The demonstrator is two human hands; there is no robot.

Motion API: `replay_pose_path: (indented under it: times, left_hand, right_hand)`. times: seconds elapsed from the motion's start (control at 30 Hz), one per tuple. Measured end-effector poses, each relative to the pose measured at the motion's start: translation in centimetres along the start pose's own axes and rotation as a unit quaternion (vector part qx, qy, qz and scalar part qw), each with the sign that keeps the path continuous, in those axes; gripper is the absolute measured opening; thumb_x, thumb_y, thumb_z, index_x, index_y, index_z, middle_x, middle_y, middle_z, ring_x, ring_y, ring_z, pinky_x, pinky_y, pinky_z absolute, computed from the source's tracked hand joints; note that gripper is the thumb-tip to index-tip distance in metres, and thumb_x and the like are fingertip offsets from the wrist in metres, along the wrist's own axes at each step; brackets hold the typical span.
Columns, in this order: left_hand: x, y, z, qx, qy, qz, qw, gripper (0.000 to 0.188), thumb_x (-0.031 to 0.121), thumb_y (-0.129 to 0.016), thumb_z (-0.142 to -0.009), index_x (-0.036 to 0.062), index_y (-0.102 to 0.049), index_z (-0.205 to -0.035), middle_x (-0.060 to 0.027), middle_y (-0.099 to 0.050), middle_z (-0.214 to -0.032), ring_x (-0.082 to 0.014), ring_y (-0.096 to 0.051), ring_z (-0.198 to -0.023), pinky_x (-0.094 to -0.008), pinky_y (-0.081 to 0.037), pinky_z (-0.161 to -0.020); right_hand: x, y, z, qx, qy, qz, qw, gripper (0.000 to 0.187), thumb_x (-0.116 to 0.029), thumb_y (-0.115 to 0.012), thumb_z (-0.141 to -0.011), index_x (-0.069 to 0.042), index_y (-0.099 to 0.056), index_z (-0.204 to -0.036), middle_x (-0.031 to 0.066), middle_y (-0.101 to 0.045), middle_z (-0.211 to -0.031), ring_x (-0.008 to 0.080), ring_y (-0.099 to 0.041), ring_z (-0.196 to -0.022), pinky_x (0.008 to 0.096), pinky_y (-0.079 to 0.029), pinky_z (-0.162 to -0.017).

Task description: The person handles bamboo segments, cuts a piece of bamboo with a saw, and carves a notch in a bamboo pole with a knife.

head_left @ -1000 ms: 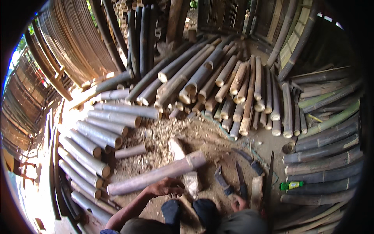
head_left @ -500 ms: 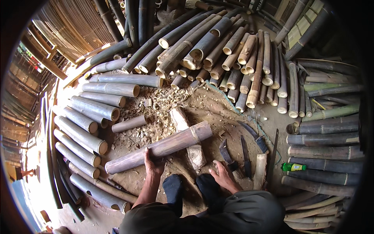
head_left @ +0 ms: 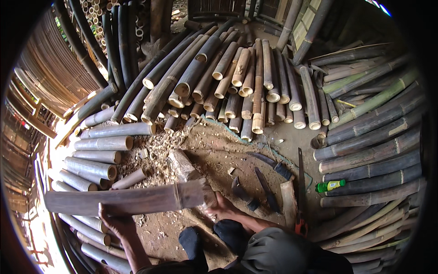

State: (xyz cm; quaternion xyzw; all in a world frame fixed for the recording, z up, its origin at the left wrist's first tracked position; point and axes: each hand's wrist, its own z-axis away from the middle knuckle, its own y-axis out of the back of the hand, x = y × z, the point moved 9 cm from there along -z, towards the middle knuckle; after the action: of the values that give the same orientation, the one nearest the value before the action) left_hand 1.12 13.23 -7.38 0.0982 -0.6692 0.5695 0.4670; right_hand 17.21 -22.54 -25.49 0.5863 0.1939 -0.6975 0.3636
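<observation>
A thick bamboo section (head_left: 137, 201), dark brown with a raised joint near its right end, is lifted almost level in front of me. My left hand (head_left: 118, 226) grips it from below near its left half, thumb up along the near side. At the right end my right hand (head_left: 220, 207) holds it too, fingers partly hidden by the bamboo. Behind that end lies a pale wooden block (head_left: 183, 165) on the ground, its near part covered by the bamboo.
Curved blades (head_left: 269, 162) and a dark knife (head_left: 267, 189) lie right, beside a saw (head_left: 300, 192) with an orange handle and a short wood piece (head_left: 288, 201). Bamboo stacks (head_left: 219, 77) surround me. Shavings (head_left: 150, 157) cover the ground. A green bottle (head_left: 330, 185) rests on bamboo at right.
The bamboo has been raised off the block, moved left and turned nearly level. My right hand has come from the ground by my foot to its right end. The view has shifted.
</observation>
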Motion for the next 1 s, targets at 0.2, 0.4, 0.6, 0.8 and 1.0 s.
replay_pose_path:
  times: [0.2, 0.4, 0.6, 0.8, 1.0]
  left_hand:
    - [3.8, 0.5, -1.6, -0.068, -0.027, -0.156, 0.985, 0.061, 0.039, -0.051, -0.105, -0.0041, -0.052, -0.148, -0.0220, -0.064, -0.138, -0.0335, -0.062, -0.130, -0.0486, -0.050, -0.112]
    - [2.5, 2.3, -0.4, 0.001, -0.050, -0.393, 0.918, 0.094, 0.030, -0.080, -0.079, -0.0030, -0.036, -0.155, -0.0205, -0.059, -0.132, -0.0320, -0.060, -0.117, -0.0447, -0.048, -0.106]
    - [-5.5, -6.4, 2.3, -0.193, 0.047, -0.665, 0.720, 0.121, 0.031, -0.093, -0.047, -0.0049, -0.046, -0.152, -0.0257, -0.068, -0.125, -0.0394, -0.069, -0.107, -0.0500, -0.056, -0.099]
    - [-16.6, -6.5, 2.8, -0.348, 0.043, -0.804, 0.480, 0.056, 0.025, -0.087, -0.064, 0.0076, -0.063, -0.111, -0.0168, -0.072, -0.103, -0.0388, -0.071, -0.100, -0.0514, -0.055, -0.086]
    - [-23.1, -3.9, 1.2, -0.383, -0.019, -0.791, 0.476, 0.062, 0.031, -0.087, -0.070, 0.0087, -0.060, -0.121, -0.0159, -0.066, -0.119, -0.0348, -0.061, -0.120, -0.0523, -0.043, -0.105]
  right_hand:
    - [-8.9, 10.6, 5.9, 0.091, 0.008, -0.109, 0.990, 0.084, -0.041, -0.078, -0.080, 0.000, -0.044, -0.145, 0.0121, -0.060, -0.122, 0.0236, -0.058, -0.114, 0.0374, -0.051, -0.099]
    - [-6.8, 20.7, 8.2, 0.372, 0.021, -0.186, 0.909, 0.090, -0.041, -0.076, -0.082, 0.000, -0.039, -0.153, 0.0130, -0.057, -0.132, 0.0236, -0.058, -0.118, 0.0384, -0.050, -0.101]
    - [1.4, 31.4, 12.0, 0.500, -0.088, -0.076, 0.858, 0.076, -0.031, -0.078, -0.082, -0.003, -0.051, -0.147, 0.0142, -0.062, -0.129, 0.0231, -0.063, -0.112, 0.0377, -0.056, -0.088]
    - [5.5, 35.6, 13.4, 0.396, -0.279, 0.342, 0.806, 0.100, -0.051, -0.081, -0.081, -0.001, -0.040, -0.155, 0.0307, -0.050, -0.153, 0.0452, -0.051, -0.139, 0.0520, -0.044, -0.110]
    - [-3.1, 27.1, 10.6, 0.366, -0.144, 0.550, 0.737, 0.065, -0.034, -0.072, -0.093, -0.008, -0.047, -0.147, 0.0234, -0.058, -0.131, 0.0441, -0.058, -0.120, 0.0580, -0.046, -0.100]
